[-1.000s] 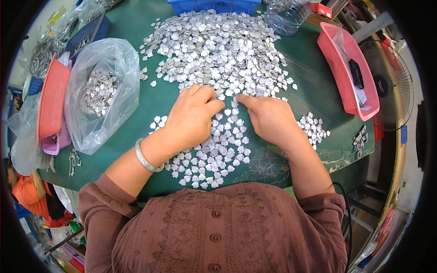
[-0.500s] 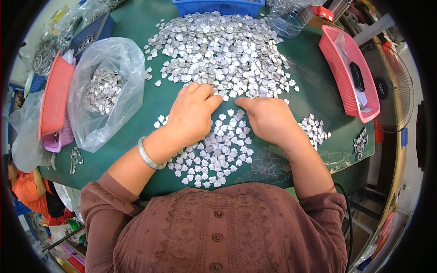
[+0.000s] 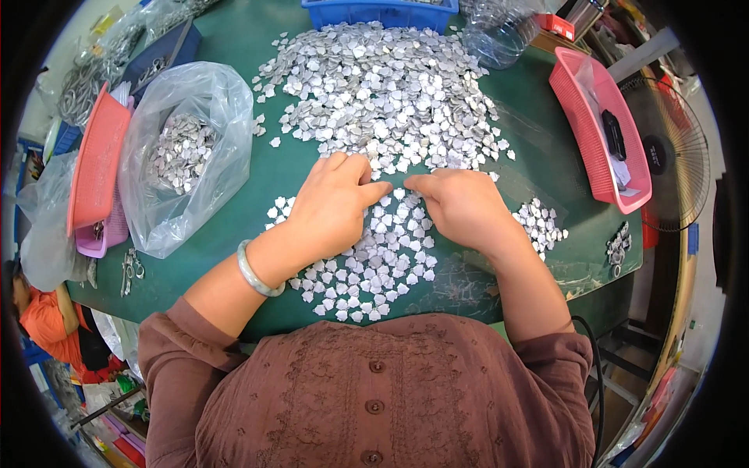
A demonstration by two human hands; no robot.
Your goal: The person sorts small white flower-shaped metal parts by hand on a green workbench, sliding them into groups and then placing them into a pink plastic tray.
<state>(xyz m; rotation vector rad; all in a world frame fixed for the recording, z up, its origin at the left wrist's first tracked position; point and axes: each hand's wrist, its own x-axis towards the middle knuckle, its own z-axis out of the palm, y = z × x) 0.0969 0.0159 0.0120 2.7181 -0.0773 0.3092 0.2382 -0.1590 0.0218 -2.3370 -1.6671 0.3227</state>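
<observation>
Small silvery leaf-shaped metal pieces lie in a large heap (image 3: 382, 86) on the green table, with a looser spread (image 3: 367, 273) of them nearer me. My left hand (image 3: 331, 204), with a pale bangle (image 3: 256, 269) at its wrist, rests palm down between the two. Its fingers bend down at the heap's near edge, and its thumb reaches apart toward the right. Opposite it, my right hand (image 3: 462, 207) points its index finger left above the spread's far end, its other fingers folded under. No piece shows in either hand; both palms are hidden.
A clear plastic bag (image 3: 226, 187) of similar pieces stands at left by a pink basket (image 3: 97, 164). Another pink basket (image 3: 566, 101) and a fan (image 3: 686, 156) are at right. A smaller group of pieces (image 3: 538, 226) lies beside my right wrist. A blue crate (image 3: 382, 11) stands behind the heap.
Both hands have drawn slightly nearer to me. My left thumb tip and right index fingertip now sit a little lower, just off the heap's near edge.
</observation>
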